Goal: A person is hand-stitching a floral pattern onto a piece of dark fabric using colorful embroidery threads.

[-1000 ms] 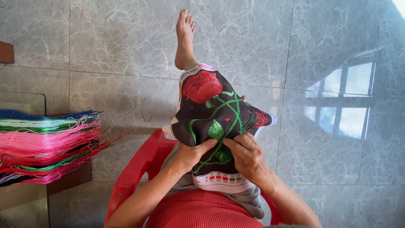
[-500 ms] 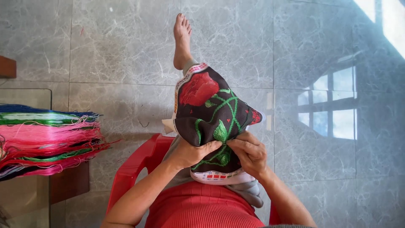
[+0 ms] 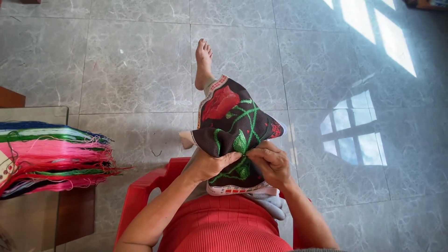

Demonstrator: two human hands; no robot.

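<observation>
A dark embroidered cloth (image 3: 233, 123) with a red rose and green stems lies draped over my raised knee. My left hand (image 3: 210, 164) grips the cloth's left side, fingers curled onto the green leaf. Just to the right, my right hand (image 3: 270, 161) pinches the cloth at the same spot, fingertips almost meeting the left hand's. Whether a needle is between the fingers is too small to tell. The cloth's white printed border (image 3: 238, 190) hangs over my red-dressed lap. My bare foot (image 3: 204, 65) rests on the floor beyond.
I sit on a red plastic chair (image 3: 140, 196). At the left, a bundle of pink, green and blue threads (image 3: 51, 156) lies on a glass-topped table (image 3: 32, 219). Grey marble floor tiles (image 3: 140, 70) spread all around, with window reflections (image 3: 350, 128) at right.
The view has shifted so the cloth and hands sit a little lower. Both hands stay on the cloth; the right hand's fingers have drawn closer to the left hand's.
</observation>
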